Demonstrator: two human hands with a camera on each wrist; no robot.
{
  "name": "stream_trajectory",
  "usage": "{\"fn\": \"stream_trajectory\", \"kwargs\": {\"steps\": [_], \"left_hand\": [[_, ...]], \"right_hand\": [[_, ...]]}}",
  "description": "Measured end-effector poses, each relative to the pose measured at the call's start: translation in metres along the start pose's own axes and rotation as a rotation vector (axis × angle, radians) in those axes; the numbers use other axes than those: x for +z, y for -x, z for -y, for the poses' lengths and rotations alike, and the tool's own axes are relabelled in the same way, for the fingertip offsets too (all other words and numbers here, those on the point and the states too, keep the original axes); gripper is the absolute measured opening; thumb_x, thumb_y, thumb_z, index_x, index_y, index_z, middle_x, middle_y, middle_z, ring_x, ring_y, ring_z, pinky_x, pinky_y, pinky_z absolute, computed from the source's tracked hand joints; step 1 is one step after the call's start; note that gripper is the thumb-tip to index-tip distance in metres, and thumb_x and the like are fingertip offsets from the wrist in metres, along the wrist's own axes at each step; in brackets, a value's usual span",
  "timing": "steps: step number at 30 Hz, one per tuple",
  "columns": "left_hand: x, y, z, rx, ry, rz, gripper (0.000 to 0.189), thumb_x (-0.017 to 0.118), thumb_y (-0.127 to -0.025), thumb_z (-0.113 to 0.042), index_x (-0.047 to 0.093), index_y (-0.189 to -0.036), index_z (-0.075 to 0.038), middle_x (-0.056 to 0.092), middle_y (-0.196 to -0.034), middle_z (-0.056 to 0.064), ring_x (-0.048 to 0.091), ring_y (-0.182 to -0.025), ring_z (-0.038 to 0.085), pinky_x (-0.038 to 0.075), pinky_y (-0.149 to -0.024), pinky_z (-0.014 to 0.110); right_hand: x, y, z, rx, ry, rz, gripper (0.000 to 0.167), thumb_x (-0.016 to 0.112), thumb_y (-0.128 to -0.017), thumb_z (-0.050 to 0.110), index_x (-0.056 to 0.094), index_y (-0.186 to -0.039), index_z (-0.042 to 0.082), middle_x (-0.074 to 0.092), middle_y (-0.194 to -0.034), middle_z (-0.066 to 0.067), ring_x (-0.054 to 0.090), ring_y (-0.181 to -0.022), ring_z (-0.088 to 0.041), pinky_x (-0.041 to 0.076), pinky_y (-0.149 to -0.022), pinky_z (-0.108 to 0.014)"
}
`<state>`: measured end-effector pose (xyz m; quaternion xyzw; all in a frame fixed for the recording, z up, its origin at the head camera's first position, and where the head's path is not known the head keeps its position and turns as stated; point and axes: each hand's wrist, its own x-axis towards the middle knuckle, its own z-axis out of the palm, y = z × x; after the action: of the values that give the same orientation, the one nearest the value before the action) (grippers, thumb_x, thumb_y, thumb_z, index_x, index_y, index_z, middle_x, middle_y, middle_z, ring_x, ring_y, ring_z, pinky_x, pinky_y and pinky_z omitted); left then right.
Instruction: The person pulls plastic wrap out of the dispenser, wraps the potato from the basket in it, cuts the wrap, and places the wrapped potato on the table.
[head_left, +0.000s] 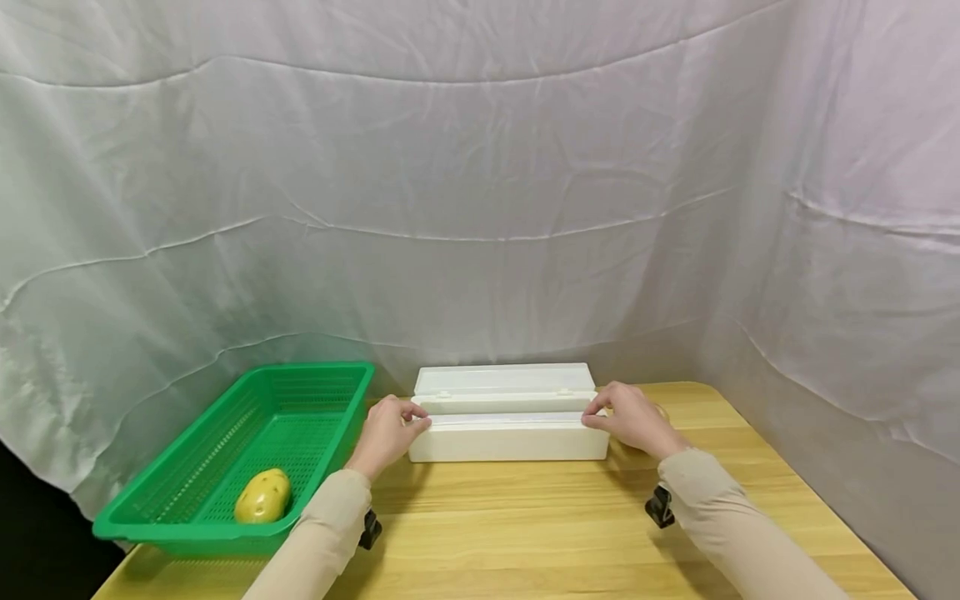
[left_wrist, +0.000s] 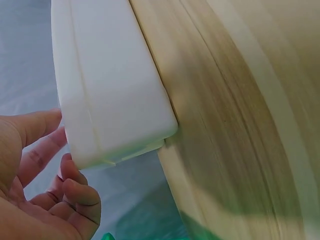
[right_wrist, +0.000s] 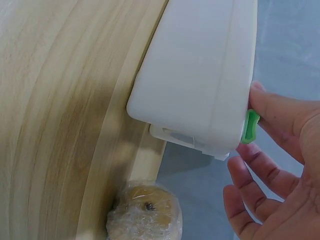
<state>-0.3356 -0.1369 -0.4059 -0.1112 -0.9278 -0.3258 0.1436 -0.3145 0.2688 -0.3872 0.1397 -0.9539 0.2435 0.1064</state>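
While a yellow oval potato (head_left: 262, 496) lies, seemingly bare, in the near end of a green perforated plastic basket (head_left: 288, 433), your left hand (head_left: 386, 429) works at the left end of a long white plastic box (head_left: 508, 445) on the wood-grain table (head_left: 510, 517), thumb and fingers apparently pinching the clear plastic film (head_left: 510, 418) along its opening. The translucent white lid (head_left: 504, 380) stands open behind. At the box's right end, your right hand (head_left: 633, 417) mirrors the pinch beside a small green plastic tab (right_wrist: 250, 126); just past it sits a second potato wrapped in clear film (right_wrist: 150, 207). The step in hand looks like taking up the film's edge. The next move probably calls for drawing both corners out level and taut, so the sheet doesn't fold onto itself.
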Motion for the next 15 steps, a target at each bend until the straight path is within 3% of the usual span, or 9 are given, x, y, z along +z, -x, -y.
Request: {"fn": "stream_trajectory", "kwargs": {"steps": [7, 15], "left_hand": [[0.0016, -0.0033, 0.0018, 0.014, -0.013, -0.016, 0.01, 0.08, -0.096, -0.015, 0.084, -0.087, -0.013, 0.07, -0.097, 0.007, 0.061, -0.093, 0.023, 0.05, -0.082, 0.039], [0.0022, -0.0041, 0.0004, 0.002, -0.035, -0.006, 0.011, 0.077, -0.099, -0.015, 0.078, -0.088, -0.012, 0.069, -0.098, 0.007, 0.057, -0.084, 0.02, 0.05, -0.076, 0.037]], "right_hand": [[0.0037, -0.0047, 0.0013, -0.014, 0.008, -0.015, 0.01, 0.079, -0.096, 0.018, 0.083, -0.088, 0.015, 0.076, -0.109, -0.011, 0.068, -0.103, -0.029, 0.058, -0.088, -0.052], [0.008, -0.0078, 0.0043, 0.031, 0.039, -0.022, 0.014, 0.07, -0.1, 0.015, 0.079, -0.09, 0.008, 0.071, -0.109, -0.015, 0.062, -0.091, -0.023, 0.055, -0.078, -0.042]]}}
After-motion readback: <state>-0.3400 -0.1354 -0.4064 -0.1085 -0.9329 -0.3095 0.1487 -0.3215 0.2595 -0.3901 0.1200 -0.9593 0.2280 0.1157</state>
